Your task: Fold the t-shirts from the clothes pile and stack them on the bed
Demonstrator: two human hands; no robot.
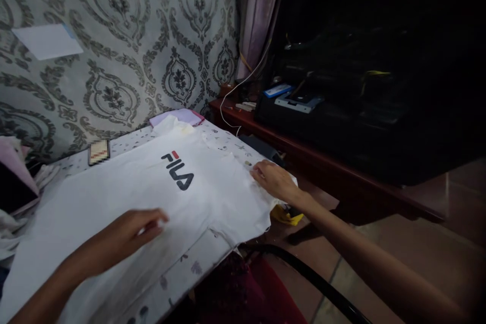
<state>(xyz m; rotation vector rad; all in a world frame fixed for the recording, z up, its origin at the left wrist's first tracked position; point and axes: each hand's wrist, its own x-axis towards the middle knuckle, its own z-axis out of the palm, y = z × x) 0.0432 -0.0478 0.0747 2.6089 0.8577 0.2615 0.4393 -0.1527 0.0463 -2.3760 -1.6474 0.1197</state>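
Observation:
A white T-shirt (224,197) with a "FILA" print (177,170) lies spread on a table covered with a patterned cloth (195,263). Over the lower half of the shirt is my left hand (138,228), slightly blurred, with thumb and fingers apart and nothing held. My right hand (275,179) is at the table's right edge beside the shirt's sleeve. Its fingers are loosely bent and apart, with no object visible in them; whether the fingertips touch the fabric I cannot tell.
Folded lilac cloth (178,117) lies at the table's far end. A phone-like item with a pixelated face (99,152) rests by the wall. Clothes (15,177) are piled at left. To the right, a dark red wooden stand (228,111) carries a white cable (228,95). A black curved bar (304,271) is below.

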